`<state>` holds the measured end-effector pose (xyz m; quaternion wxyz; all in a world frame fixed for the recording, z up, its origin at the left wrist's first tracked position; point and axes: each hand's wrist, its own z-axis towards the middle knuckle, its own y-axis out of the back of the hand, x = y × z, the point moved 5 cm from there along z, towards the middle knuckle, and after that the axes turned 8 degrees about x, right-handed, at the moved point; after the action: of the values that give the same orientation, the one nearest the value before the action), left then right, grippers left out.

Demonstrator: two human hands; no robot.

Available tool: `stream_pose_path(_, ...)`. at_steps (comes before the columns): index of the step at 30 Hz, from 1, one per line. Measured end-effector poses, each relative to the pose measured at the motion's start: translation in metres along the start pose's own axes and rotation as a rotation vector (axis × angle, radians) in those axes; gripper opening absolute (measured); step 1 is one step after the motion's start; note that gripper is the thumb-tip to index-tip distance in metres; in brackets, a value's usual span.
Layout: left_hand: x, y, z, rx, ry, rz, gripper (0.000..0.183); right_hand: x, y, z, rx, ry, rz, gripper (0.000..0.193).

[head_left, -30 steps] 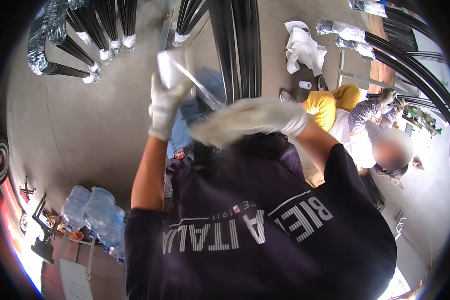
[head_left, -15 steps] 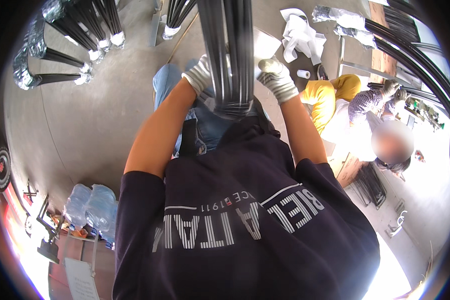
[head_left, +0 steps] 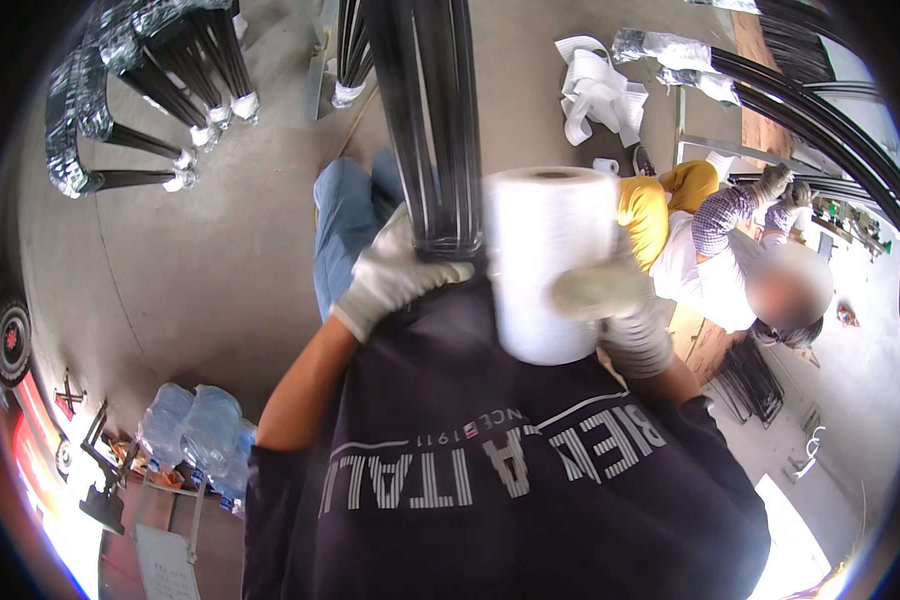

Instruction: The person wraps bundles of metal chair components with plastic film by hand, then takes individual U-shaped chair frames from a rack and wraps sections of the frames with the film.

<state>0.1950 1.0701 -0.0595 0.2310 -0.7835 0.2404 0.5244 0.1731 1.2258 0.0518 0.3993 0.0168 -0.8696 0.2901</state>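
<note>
A bundle of long black strips [head_left: 425, 120] comes down from the top edge to a wrapped lower end in front of my chest. My left hand [head_left: 395, 270], in a pale knit glove, is closed at that end, its fingers lying across the underside. Just right of the bundle, a large white roll of stretch film [head_left: 535, 270] stands nearly upright. My right hand [head_left: 620, 300], gloved too and blurred by motion, grips the roll from its right side. Whether film runs from the roll to the bundle I cannot tell.
More black bundles with wrapped ends [head_left: 160, 80] stand at the far left. Crumpled white sheeting [head_left: 600, 90] lies on the floor ahead. At right, a co-worker in yellow trousers [head_left: 650, 215] handles curved black strips [head_left: 820, 130]. Large blue-tinted bottles [head_left: 195, 430] are at lower left.
The white roll has come into plain view in my right hand, held close to my chest. My left hand has moved down to the bundle's lower end, and the bundle has shifted slightly left.
</note>
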Motion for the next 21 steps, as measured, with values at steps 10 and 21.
stream_pose_path(10, -0.035, 0.044, -0.065, -0.373, -0.306, -0.707, 0.056, -0.025, -0.077, 0.073, -0.244, -0.117, -0.897, 0.071)
stream_pose_path(21, 0.074, 0.09, 0.017, -0.516, 0.007, -0.856, 0.039, 0.031, -0.012, 0.11, 0.187, -0.256, -0.357, 0.038)
